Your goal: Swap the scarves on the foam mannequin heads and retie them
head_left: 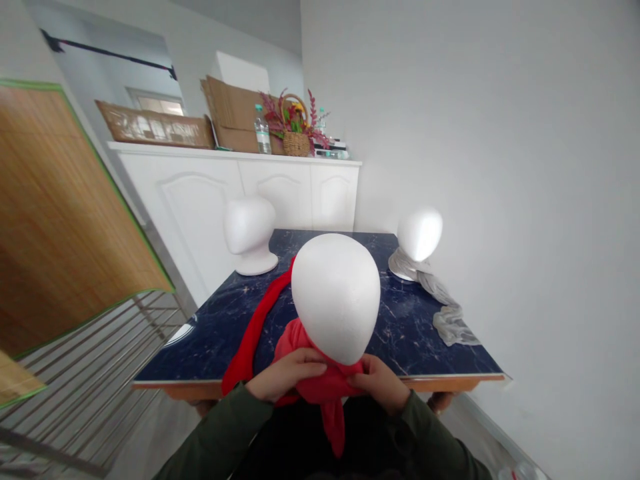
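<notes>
Both hands, left (283,375) and right (381,381), pinch a red scarf (320,387) under a foam head (336,295); flowers fill a basket (297,143).

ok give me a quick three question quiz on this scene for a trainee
1. True or false: both hands grip the red scarf.
2. How many foam heads stand on the table?
3. The grey scarf lies: A) beside the right foam head B) on the cabinet C) on the floor.

Key: 1 true: left hand and right hand pinch it under the middle head. 2 three. 3 A.
</notes>
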A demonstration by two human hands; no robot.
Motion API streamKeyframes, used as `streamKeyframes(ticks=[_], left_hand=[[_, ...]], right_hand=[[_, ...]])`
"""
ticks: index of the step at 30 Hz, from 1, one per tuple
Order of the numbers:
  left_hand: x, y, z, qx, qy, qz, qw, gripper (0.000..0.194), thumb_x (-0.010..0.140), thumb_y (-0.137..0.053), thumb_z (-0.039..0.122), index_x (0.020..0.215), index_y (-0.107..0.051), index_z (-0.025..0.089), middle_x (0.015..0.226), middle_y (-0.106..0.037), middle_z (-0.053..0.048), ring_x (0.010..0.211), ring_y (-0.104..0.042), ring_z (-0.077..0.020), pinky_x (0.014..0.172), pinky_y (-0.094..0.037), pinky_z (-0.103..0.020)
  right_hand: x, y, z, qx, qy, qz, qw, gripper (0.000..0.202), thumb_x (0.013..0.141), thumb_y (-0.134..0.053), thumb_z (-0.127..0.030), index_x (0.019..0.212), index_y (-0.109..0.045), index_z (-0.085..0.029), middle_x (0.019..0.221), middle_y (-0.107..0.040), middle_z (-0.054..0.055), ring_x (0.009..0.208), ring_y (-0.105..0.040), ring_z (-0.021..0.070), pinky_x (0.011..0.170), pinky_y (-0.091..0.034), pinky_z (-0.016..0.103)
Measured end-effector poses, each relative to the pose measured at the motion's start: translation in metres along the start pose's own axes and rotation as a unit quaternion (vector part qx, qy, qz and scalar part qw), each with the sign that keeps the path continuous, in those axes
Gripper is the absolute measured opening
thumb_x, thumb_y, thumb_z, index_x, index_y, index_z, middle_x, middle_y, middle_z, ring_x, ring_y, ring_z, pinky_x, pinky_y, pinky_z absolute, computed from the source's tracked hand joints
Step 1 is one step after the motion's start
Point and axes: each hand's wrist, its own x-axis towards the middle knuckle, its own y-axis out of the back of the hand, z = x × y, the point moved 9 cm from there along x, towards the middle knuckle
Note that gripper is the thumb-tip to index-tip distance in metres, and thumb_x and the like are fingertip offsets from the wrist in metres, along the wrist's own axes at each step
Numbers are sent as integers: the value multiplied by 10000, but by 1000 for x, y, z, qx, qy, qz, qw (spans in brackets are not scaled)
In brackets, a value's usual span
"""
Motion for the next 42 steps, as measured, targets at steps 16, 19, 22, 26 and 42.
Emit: streamKeyframes(ticks=[16,19,22,26,42], left_hand=[[12,5,-14,-400,56,20,915,198,787,-521,190,875,-646,64,834,-691,-96,752,-643,-152,738,-474,-248],[11,9,-19,-423,81,37,902,158,786,-525,159,872,-629,77,803,-681,-81,697,-639,-147,684,-483,-250],[7,5,-17,-469,99,51,876,154,778,-523,125,894,-602,60,804,-650,-90,606,-604,-104,633,-480,-215],[3,-12,-15,-542,95,75,832,124,790,-489,113,834,-576,36,754,-595,-76,446,-470,-25,499,-428,-145],[-31,-65,-19,96,-24,62,993,735,690,-675,292,1353,-362,238,1462,-248,-65,1353,-136,-298,1103,-90,-414]], right_hand=[[-6,-7,3,272,84,80,955,194,655,-639,-353,660,-579,-169,479,-465,-50,452,-406,79,498,-370,204],[-4,-7,12,144,53,37,987,215,666,-664,-345,725,-583,-155,500,-483,-55,456,-406,77,505,-374,209],[-4,18,5,-71,71,112,989,241,715,-625,-321,874,-567,-150,723,-583,-4,623,-504,121,619,-427,254],[-25,45,-24,-312,198,325,870,195,771,-543,-264,936,-496,-172,832,-556,36,748,-529,174,697,-465,331],[-23,0,-44,-479,316,273,772,437,728,-606,-308,1152,-543,-223,1117,-511,105,1005,-483,259,838,-434,397]])
